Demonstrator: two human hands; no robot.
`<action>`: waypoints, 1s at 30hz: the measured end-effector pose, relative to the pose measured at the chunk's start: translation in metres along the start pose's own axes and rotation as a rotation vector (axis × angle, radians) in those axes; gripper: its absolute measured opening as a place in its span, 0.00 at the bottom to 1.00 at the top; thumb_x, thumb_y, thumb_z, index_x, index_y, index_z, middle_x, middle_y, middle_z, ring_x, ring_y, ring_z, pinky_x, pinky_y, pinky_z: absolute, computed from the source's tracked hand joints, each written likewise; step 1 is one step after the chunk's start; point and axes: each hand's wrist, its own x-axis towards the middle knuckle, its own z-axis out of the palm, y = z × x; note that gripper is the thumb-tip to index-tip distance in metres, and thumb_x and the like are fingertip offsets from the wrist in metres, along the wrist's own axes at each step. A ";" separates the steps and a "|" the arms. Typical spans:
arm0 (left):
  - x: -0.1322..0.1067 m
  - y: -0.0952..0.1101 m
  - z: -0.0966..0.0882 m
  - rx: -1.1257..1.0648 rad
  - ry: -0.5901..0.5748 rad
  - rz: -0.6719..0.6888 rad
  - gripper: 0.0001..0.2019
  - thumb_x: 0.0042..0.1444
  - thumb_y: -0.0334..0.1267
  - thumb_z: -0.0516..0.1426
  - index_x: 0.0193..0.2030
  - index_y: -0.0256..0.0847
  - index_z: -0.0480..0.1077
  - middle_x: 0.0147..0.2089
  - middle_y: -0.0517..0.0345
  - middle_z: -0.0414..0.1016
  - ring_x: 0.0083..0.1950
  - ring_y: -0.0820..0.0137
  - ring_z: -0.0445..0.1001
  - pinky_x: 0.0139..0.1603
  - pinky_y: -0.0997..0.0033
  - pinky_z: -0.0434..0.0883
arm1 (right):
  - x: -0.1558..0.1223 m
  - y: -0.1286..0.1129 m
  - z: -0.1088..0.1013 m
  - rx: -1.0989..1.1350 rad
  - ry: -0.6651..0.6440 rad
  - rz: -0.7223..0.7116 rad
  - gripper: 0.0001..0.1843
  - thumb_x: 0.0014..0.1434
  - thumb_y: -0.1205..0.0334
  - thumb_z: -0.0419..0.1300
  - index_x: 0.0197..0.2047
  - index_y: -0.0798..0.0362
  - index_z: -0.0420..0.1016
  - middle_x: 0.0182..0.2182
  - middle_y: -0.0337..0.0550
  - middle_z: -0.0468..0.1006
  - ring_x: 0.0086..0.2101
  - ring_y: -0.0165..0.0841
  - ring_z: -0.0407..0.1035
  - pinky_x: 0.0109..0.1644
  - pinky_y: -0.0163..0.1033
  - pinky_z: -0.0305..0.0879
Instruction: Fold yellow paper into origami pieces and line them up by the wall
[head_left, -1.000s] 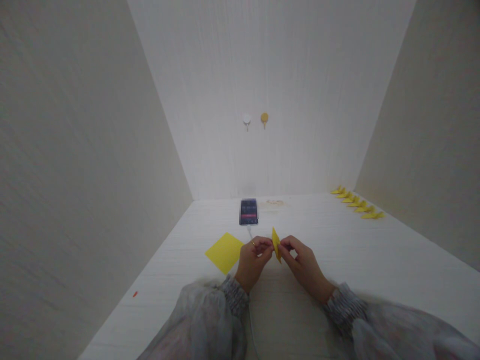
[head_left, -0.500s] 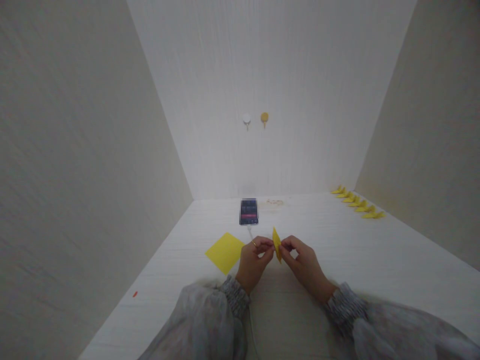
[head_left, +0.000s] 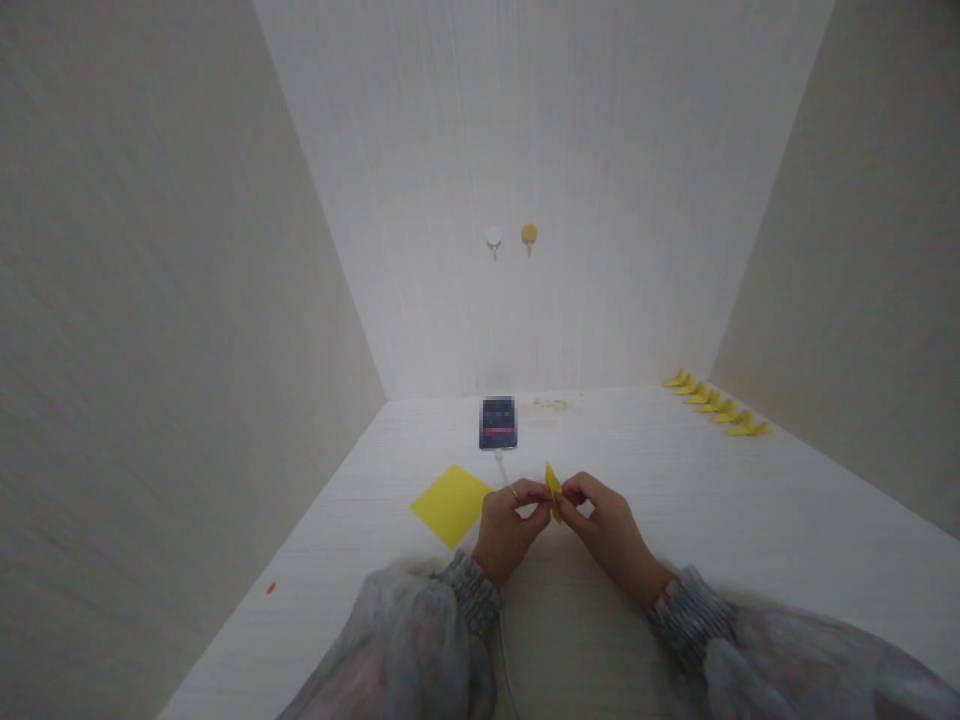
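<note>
Between my two hands, a small folded piece of yellow paper point(head_left: 553, 490) stands edge-on above the table. My left hand point(head_left: 510, 525), with a ring on one finger, pinches it from the left side. From the other side, the fingertips of my right hand point(head_left: 604, 518) are closed on the same paper. Its folds are too small to make out fully. A flat square yellow sheet point(head_left: 451, 505) lies on the table, one corner beside my left wrist.
A phone point(head_left: 498, 423) lies near the back wall, its cable point(head_left: 504, 640) running under my left hand. Several folded yellow paper figures point(head_left: 716, 405) stand in a row at the back right. Two hooks point(head_left: 529, 234) stick to the wall. A red scrap point(head_left: 271, 588) lies left.
The folded paper's top has dipped slightly between my hands. My left fingers have shifted a little on it, while my right hand has hardly moved.
</note>
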 end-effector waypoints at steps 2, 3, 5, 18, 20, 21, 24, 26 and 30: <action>0.000 0.000 0.000 0.033 -0.005 0.019 0.04 0.45 0.30 0.55 0.28 0.38 0.70 0.28 0.59 0.74 0.31 0.74 0.72 0.36 0.75 0.70 | 0.000 0.000 0.000 0.006 -0.008 0.015 0.05 0.49 0.65 0.53 0.24 0.54 0.65 0.21 0.38 0.70 0.24 0.29 0.64 0.28 0.33 0.62; 0.000 0.000 0.000 0.043 -0.003 0.023 0.04 0.45 0.30 0.55 0.28 0.38 0.70 0.28 0.59 0.74 0.31 0.74 0.72 0.36 0.75 0.69 | 0.001 0.000 0.001 0.008 -0.013 0.025 0.05 0.49 0.65 0.52 0.24 0.54 0.65 0.21 0.39 0.70 0.24 0.29 0.64 0.28 0.34 0.62; 0.000 -0.001 0.000 0.051 0.000 0.015 0.04 0.45 0.31 0.54 0.28 0.38 0.70 0.28 0.59 0.74 0.31 0.74 0.72 0.35 0.75 0.69 | 0.001 0.001 0.002 0.007 -0.020 0.036 0.05 0.49 0.65 0.53 0.24 0.54 0.65 0.21 0.38 0.70 0.24 0.29 0.64 0.28 0.34 0.62; 0.001 -0.002 -0.001 0.019 0.001 -0.024 0.04 0.46 0.32 0.54 0.29 0.37 0.69 0.29 0.59 0.74 0.31 0.74 0.72 0.36 0.75 0.70 | -0.001 0.003 0.003 -0.020 0.032 -0.053 0.06 0.51 0.64 0.53 0.25 0.54 0.68 0.21 0.38 0.71 0.23 0.28 0.66 0.28 0.32 0.62; 0.001 0.000 -0.001 0.029 0.013 -0.008 0.04 0.46 0.32 0.54 0.29 0.38 0.69 0.29 0.59 0.74 0.31 0.74 0.72 0.36 0.75 0.70 | -0.002 0.001 0.002 -0.029 0.039 -0.060 0.07 0.52 0.64 0.52 0.25 0.54 0.68 0.21 0.38 0.71 0.24 0.28 0.66 0.28 0.33 0.62; 0.001 0.001 -0.001 0.041 0.018 0.002 0.04 0.47 0.31 0.54 0.29 0.38 0.69 0.29 0.59 0.74 0.31 0.74 0.72 0.36 0.75 0.70 | -0.002 -0.001 0.002 -0.033 0.041 -0.061 0.08 0.53 0.64 0.51 0.25 0.54 0.68 0.21 0.39 0.71 0.24 0.28 0.65 0.28 0.33 0.62; 0.000 0.004 0.000 0.097 0.023 0.033 0.05 0.47 0.31 0.53 0.29 0.39 0.70 0.29 0.59 0.74 0.31 0.74 0.72 0.35 0.75 0.69 | -0.002 -0.002 0.002 -0.046 0.057 -0.066 0.11 0.54 0.63 0.50 0.24 0.53 0.68 0.21 0.39 0.71 0.23 0.28 0.65 0.27 0.32 0.61; -0.001 0.005 0.000 0.136 0.021 0.048 0.05 0.47 0.31 0.53 0.29 0.39 0.70 0.29 0.59 0.74 0.31 0.74 0.72 0.35 0.75 0.69 | -0.002 -0.002 0.002 -0.052 0.074 -0.070 0.10 0.54 0.63 0.50 0.24 0.53 0.67 0.20 0.38 0.70 0.22 0.28 0.64 0.26 0.32 0.61; -0.001 0.007 0.001 0.172 0.022 0.053 0.05 0.47 0.31 0.53 0.30 0.40 0.71 0.30 0.60 0.75 0.32 0.74 0.72 0.35 0.76 0.68 | -0.002 0.000 0.003 -0.049 0.067 -0.107 0.09 0.53 0.63 0.51 0.23 0.53 0.66 0.21 0.38 0.68 0.23 0.28 0.64 0.27 0.33 0.61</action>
